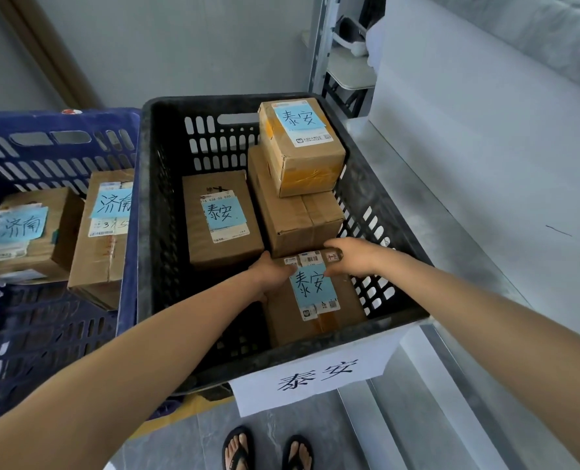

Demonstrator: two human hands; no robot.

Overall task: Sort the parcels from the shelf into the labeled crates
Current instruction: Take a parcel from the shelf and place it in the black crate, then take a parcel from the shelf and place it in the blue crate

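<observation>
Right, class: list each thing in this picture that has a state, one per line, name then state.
Black crate: labelled 泰安, holds four parcels.
Held parcel: in black crate, both hands on it.
Top parcel: stacked on another parcel.
Blue crate: holds two 济南 parcels.
Left hand: gripping held parcel.
Right hand: gripping held parcel.

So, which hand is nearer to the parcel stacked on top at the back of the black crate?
Right. The right hand is beneath the stacked parcel; the left hand sits farther left and lower.
</observation>
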